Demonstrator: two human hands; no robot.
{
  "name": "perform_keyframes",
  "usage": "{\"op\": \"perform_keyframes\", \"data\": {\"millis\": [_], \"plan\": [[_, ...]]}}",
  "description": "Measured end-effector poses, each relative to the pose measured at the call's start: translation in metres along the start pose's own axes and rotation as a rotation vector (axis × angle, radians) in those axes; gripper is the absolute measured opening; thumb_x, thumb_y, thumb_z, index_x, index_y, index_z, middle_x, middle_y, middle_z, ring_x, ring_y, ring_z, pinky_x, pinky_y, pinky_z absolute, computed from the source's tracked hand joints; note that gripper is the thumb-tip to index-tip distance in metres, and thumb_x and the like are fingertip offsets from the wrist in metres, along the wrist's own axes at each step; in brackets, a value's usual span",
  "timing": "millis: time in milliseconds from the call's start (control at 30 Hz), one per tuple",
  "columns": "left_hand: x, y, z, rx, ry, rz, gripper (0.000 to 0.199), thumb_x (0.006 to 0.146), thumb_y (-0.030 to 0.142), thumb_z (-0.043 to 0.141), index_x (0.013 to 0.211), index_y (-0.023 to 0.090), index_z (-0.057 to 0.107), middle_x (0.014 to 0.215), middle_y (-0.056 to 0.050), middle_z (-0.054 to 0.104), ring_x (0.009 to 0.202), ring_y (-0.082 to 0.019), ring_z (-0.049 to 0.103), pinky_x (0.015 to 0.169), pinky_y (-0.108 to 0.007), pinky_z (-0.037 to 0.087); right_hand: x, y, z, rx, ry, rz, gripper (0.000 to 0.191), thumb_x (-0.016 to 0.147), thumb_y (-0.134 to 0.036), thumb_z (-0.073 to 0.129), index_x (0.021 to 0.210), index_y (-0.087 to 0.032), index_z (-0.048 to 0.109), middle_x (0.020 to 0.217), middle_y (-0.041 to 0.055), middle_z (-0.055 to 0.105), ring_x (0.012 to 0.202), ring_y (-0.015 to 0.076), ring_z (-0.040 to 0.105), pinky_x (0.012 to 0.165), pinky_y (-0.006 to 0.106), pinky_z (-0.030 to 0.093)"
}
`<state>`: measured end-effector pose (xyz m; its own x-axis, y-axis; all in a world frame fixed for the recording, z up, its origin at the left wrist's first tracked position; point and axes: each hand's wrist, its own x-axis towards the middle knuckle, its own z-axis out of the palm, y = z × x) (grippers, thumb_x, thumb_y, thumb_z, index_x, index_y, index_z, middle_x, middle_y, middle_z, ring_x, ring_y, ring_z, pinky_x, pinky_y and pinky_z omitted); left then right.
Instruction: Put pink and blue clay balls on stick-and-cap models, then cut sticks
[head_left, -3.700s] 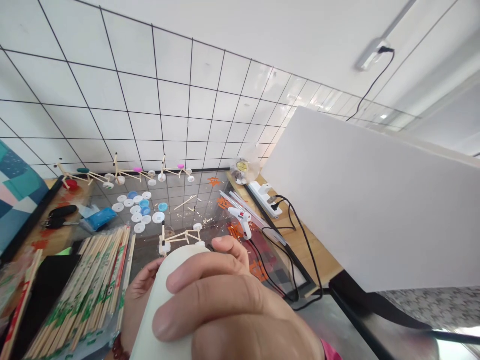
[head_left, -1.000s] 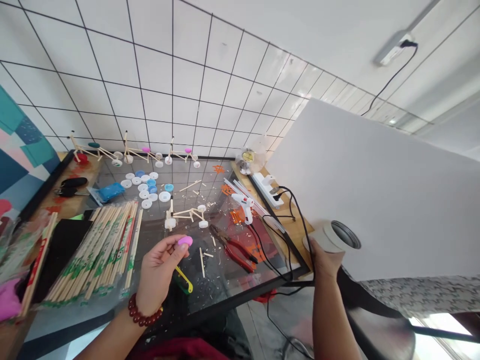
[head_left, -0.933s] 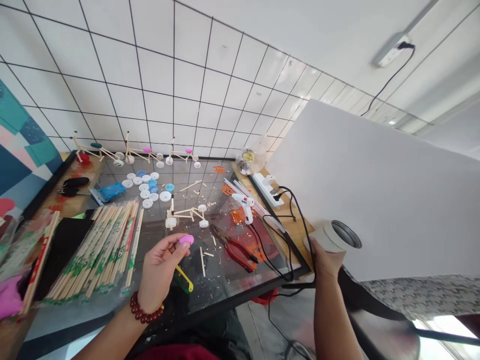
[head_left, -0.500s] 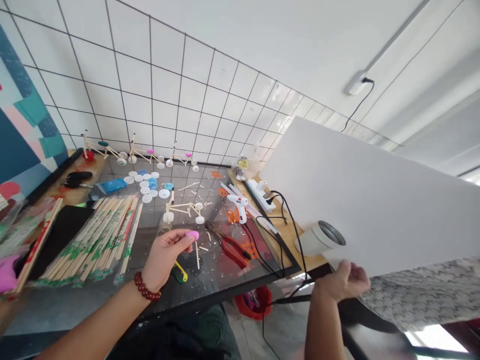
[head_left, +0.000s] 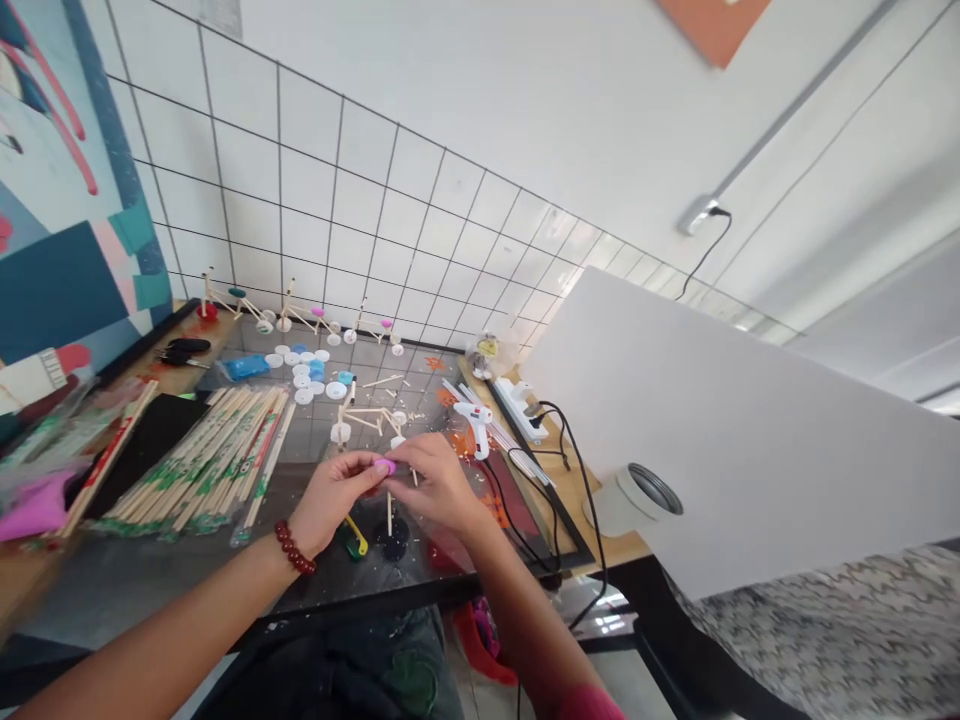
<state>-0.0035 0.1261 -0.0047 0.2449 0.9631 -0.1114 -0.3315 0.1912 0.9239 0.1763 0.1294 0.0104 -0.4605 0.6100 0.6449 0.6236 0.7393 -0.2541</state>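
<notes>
Between my two hands is a small pink lump of clay (head_left: 385,467). My left hand (head_left: 330,495), with a red bead bracelet at the wrist, pinches it between thumb and fingers. From the other side my right hand (head_left: 439,485) has its fingertips closed on the same lump. Just beyond the hands stands a small stick bicycle model (head_left: 365,419) with white cap wheels, partly covered by my right hand. Below the clay, a short wooden stick (head_left: 389,514) lies by a yellow-and-green cutter (head_left: 356,538). My right forearm hides most of the red-handled pliers (head_left: 444,556).
Bagged chopsticks (head_left: 206,455) lie left, with white and blue bottle caps (head_left: 304,380) behind. Several similar models line the back edge. At right are a white glue gun (head_left: 476,425), its cord, a power strip (head_left: 521,405), a grey-white container (head_left: 626,500) and a large white board (head_left: 712,420).
My right hand has come in from the far right and now touches the pink clay. My left hand still holds it. The view has shifted slightly.
</notes>
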Motion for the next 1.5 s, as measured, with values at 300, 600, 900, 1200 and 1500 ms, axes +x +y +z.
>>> {"op": "perform_keyframes", "data": {"millis": [300,600,900,1200,1500], "plan": [[0.004,0.008,-0.006,-0.213,0.03,-0.067,0.052,0.051,0.055,0.094,0.077,0.013,0.08,0.071,-0.005,0.072,0.062,-0.013,0.063,0.062,-0.025,0.056,0.009,0.018,0.022,0.345,0.196,0.117,0.016,0.087,-0.033,0.075,0.1,-0.023,0.074,0.087,0.0041,0.074,0.081,0.0163,0.067,0.075,0.03,0.054],[0.004,0.004,-0.007,-0.205,0.009,-0.122,0.045,0.049,0.045,0.097,0.076,0.013,0.081,0.069,-0.003,0.071,0.061,-0.01,0.063,0.062,-0.021,0.057,-0.003,0.028,0.024,0.305,0.159,0.076,0.025,0.088,-0.038,0.075,0.11,-0.025,0.072,0.096,0.0058,0.076,0.089,0.0177,0.071,0.082,0.033,0.057],[0.003,-0.001,-0.006,-0.309,-0.077,-0.227,0.037,0.054,0.035,0.097,0.081,0.014,0.082,0.074,-0.004,0.074,0.062,-0.01,0.065,0.064,-0.021,0.058,-0.005,0.018,0.022,0.34,0.195,0.013,0.025,0.092,-0.037,0.071,0.113,-0.023,0.071,0.093,0.0054,0.076,0.084,0.0157,0.07,0.078,0.029,0.057],[0.002,0.001,-0.004,-0.185,-0.061,-0.128,0.036,0.063,0.045,0.092,0.082,0.016,0.082,0.075,-0.004,0.075,0.064,-0.011,0.065,0.065,-0.023,0.058,-0.005,0.021,0.016,0.093,0.23,-0.1,0.021,0.093,-0.035,0.07,0.11,-0.022,0.069,0.089,0.0044,0.076,0.081,0.0165,0.068,0.078,0.032,0.052],[-0.002,-0.001,0.001,0.077,0.014,0.056,0.036,0.061,0.042,0.091,0.086,0.019,0.082,0.082,-0.005,0.078,0.072,-0.017,0.067,0.071,-0.028,0.058,-0.01,0.02,0.017,-0.013,0.185,-0.185,0.018,0.098,-0.03,0.061,0.114,-0.026,0.068,0.091,0.0039,0.073,0.08,0.0159,0.065,0.078,0.035,0.05]]}}
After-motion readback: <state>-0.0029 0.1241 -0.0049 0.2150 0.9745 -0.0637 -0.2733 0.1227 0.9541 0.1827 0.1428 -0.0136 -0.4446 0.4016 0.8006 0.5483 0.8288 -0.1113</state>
